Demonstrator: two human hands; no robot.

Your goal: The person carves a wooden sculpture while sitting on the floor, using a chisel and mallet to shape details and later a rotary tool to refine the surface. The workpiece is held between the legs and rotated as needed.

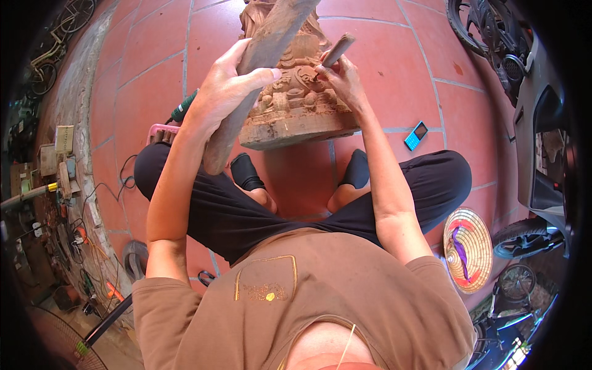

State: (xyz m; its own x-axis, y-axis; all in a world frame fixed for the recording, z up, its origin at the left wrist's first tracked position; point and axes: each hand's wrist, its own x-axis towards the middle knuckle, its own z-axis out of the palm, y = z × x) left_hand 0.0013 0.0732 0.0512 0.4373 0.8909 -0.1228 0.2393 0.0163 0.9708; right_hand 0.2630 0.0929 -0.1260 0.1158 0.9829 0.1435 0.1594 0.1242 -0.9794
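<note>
I sit on a red tiled floor with a carved wooden statue (296,98) standing between my feet. My left hand (225,89) grips a long flat wooden mallet (259,68), raised in front of the carving's left side. My right hand (342,77) holds a chisel (338,50) by its wooden handle, its tip hidden against the carving's ornate middle. The statue's square base (296,132) rests on the tiles.
A blue phone (416,135) lies on the tiles to the right. A conical straw hat (468,250) sits by my right knee. Motorbikes (530,92) stand at right. A green-handled tool (184,106) and a pink box (161,131) lie left; tools and cables (61,203) crowd the far left.
</note>
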